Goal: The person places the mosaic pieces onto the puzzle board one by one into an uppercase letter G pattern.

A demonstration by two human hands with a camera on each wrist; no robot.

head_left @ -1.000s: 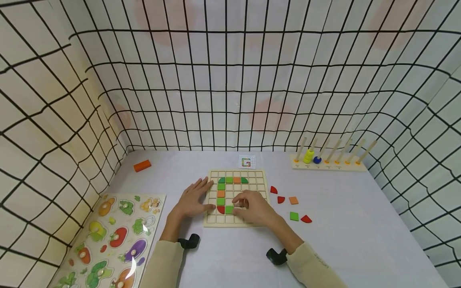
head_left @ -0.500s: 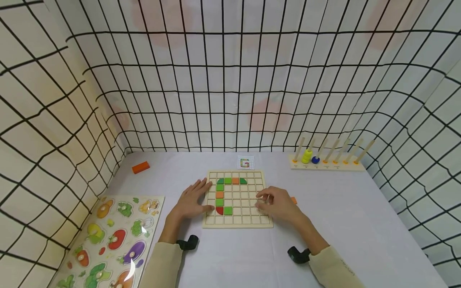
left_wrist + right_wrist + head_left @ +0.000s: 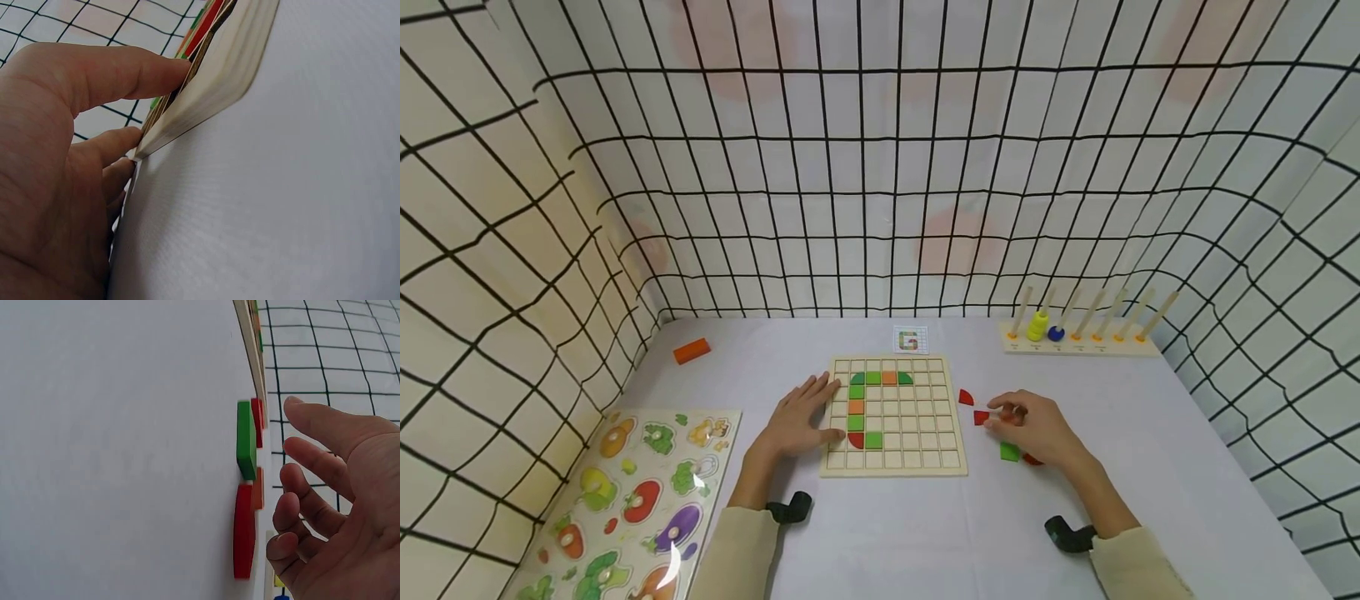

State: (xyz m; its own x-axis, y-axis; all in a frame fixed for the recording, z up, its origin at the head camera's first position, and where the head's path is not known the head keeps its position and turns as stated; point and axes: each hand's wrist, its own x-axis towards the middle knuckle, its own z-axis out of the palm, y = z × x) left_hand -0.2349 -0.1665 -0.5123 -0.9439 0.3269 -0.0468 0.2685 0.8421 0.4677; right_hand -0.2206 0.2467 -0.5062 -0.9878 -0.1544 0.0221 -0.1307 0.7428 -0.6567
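A wooden grid board (image 3: 917, 454) lies in the middle of the table, with green, orange and red tiles (image 3: 857, 407) set in its left columns. My left hand (image 3: 833, 408) rests flat on the board's left edge, and its thumb (image 3: 125, 69) lies on the top face. My right hand (image 3: 996, 417) hovers over the loose tiles right of the board, fingers loosely curled and holding nothing. Its fingertips are next to a small red tile (image 3: 981, 417). Around it lie a red quarter-circle (image 3: 966, 397), a green square (image 3: 1010, 452) (image 3: 245, 447), an orange tile (image 3: 259, 487) and another red tile (image 3: 244, 528).
A pattern card (image 3: 910, 340) lies behind the board. A peg rack with yellow and blue rings (image 3: 1082, 342) stands at the back right. An orange block (image 3: 692, 351) lies at the back left, a vegetable peg puzzle (image 3: 640, 500) at the front left. Netted walls enclose the table.
My right hand has left the board and moved right to the loose tiles. The left hand has stayed on the board's edge.
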